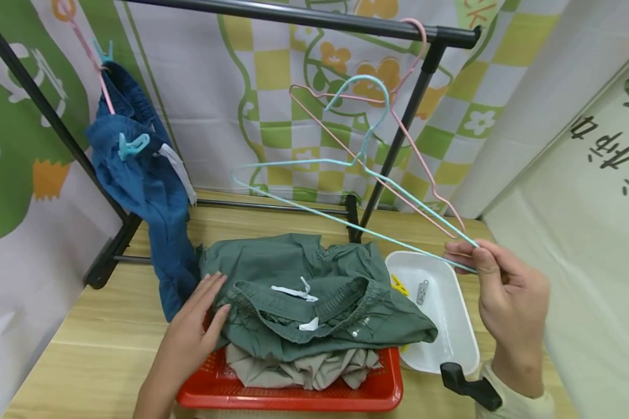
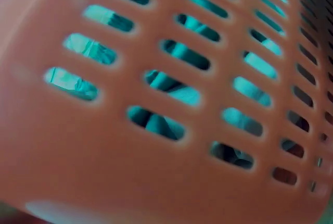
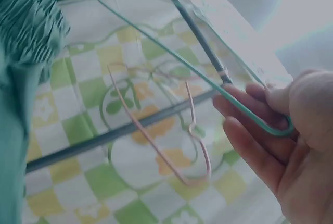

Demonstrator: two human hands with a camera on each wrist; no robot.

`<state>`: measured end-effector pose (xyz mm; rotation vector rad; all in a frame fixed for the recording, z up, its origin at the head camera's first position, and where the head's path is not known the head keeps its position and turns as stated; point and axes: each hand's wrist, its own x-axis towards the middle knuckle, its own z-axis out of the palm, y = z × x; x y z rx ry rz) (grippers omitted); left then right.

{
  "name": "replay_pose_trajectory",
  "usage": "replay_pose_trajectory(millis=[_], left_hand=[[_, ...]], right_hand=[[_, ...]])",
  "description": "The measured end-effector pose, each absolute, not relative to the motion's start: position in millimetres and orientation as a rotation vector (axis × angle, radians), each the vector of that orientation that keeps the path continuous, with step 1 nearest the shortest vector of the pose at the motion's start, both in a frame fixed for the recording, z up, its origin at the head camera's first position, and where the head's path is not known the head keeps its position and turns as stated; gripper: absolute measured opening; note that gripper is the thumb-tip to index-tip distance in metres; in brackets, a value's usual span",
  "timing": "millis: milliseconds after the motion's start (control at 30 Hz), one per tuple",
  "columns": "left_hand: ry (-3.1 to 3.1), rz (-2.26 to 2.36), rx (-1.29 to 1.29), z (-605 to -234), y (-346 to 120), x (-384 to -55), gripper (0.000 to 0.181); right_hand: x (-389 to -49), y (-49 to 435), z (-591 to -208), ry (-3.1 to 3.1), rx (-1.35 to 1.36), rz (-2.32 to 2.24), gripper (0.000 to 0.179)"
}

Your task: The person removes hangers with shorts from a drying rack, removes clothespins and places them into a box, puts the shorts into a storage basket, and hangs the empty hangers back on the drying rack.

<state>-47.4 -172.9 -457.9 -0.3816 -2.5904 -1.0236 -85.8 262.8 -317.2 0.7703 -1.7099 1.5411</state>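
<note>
My right hand (image 1: 513, 297) pinches one corner of a light blue hanger (image 1: 293, 201), seen close in the right wrist view, where the thumb and fingers hold the bent end of the hanger (image 3: 156, 41). The hanger is tilted in the air above the clothes, its hook upward. My left hand (image 1: 191, 329) rests with fairly straight fingers against the left side of dark green trousers (image 1: 262, 256), which have an elastic waist and white drawstring. They lie on top of beige cloth (image 1: 304, 369) in a red basket (image 1: 293, 400). The left wrist view shows only the basket's slotted wall (image 2: 93, 146).
A black rack (image 1: 293, 17) stands behind; a pink hanger (image 1: 414, 139) hangs at its right end. Blue trousers (image 1: 162, 215) hang at the left with light blue clothespins (image 1: 133, 145). A white tray (image 1: 445, 343) with clothespins stands right of the basket on the wooden table (image 1: 94, 349).
</note>
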Motion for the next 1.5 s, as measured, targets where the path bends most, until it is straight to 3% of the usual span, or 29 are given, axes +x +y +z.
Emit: replay_pose_trajectory(millis=[500,1067,1500], left_hand=[[-2.810,-0.874,-0.552,-451.6,-171.7,-50.0,0.052],[-2.774,-0.780,-0.693,-427.0,-175.3,-58.3,0.051],[-2.718,-0.613,-0.860,-375.5,-175.4,-57.9,0.056]], right_hand=[[-126.9,235.5,-275.3,-1.813,0.446,1.371,0.017],[-144.9,220.9,-260.3,-1.889,0.464,1.283,0.018],[-142.3,220.9,-273.8,-1.948,0.507,1.285,0.017]])
